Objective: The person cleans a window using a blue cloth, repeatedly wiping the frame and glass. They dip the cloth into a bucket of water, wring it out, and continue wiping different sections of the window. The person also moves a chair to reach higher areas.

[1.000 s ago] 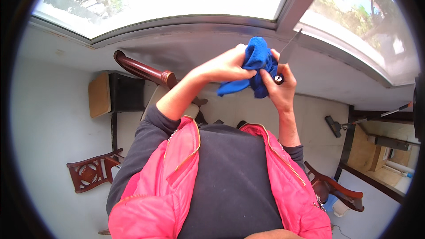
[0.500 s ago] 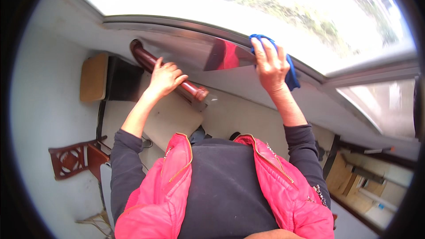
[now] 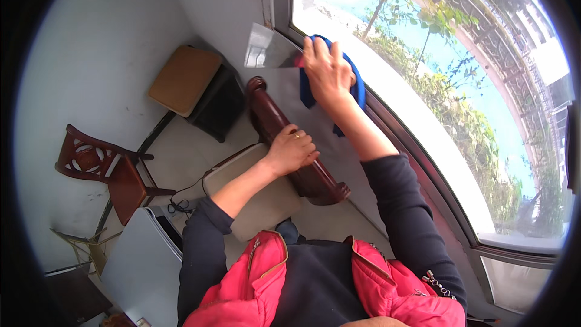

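My left hand [image 3: 292, 150] is closed around the dark red wooden top rail [image 3: 269, 109] of a chair back. Below the rail, the chair's pale padded seat [image 3: 257, 203] shows in part. My right hand [image 3: 330, 72] presses a blue cloth [image 3: 307, 93] onto the lower window frame [image 3: 399, 127], near the corner of the window. The fingers point away from me, and the cloth hangs out on both sides of the hand. A shiny reflective strip [image 3: 266, 51] lies just left of the cloth.
Beyond the chair, a brown-topped stool or box [image 3: 184, 82] stands beside a black box [image 3: 221, 106]. A carved red wooden chair [image 3: 127, 184] is by the left wall, with a pale grey cabinet [image 3: 139, 269] nearer. Window glass [image 3: 436, 85] spans the right side.
My view has swung left. My right hand has slid the cloth leftward along the window frame toward its corner. The left hand still grips the chair rail.
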### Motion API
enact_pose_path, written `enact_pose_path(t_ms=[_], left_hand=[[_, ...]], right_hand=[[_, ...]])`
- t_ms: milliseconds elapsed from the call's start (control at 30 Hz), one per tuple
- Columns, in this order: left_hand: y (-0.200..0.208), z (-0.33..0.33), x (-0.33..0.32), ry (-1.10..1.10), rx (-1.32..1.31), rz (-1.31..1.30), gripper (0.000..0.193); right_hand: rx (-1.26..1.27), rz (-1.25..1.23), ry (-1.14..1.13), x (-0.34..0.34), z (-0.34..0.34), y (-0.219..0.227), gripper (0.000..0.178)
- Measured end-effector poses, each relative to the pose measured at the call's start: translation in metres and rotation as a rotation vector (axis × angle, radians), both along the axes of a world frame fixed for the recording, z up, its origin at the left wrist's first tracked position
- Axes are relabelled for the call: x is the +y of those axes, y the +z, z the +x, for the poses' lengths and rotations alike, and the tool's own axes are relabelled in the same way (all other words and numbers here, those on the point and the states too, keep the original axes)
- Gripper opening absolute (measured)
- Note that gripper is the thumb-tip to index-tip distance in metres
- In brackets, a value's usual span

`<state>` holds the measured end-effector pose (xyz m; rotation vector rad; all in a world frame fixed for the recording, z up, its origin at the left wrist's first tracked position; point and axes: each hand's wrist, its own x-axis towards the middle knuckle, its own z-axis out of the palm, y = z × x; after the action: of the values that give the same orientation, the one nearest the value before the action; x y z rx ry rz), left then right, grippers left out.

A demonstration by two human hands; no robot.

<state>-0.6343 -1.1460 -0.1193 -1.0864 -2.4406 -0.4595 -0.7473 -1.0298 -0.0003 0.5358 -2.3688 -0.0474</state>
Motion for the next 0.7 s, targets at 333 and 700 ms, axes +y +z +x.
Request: enact_pose_path(t_ms=[333,700], left_hand=[[-0.007,-0.050,-0.185,0.387,0.036,-0.015,0.017],[-0.014,-0.053,-0.206,0.567,-0.061,0.113,0.017]], right_hand=[[0.026,0.107,0.011,0.008,0.001,0.002,0.053],[0.165,0.292,-0.065,0.007,-0.001,-0.007,0.043]])
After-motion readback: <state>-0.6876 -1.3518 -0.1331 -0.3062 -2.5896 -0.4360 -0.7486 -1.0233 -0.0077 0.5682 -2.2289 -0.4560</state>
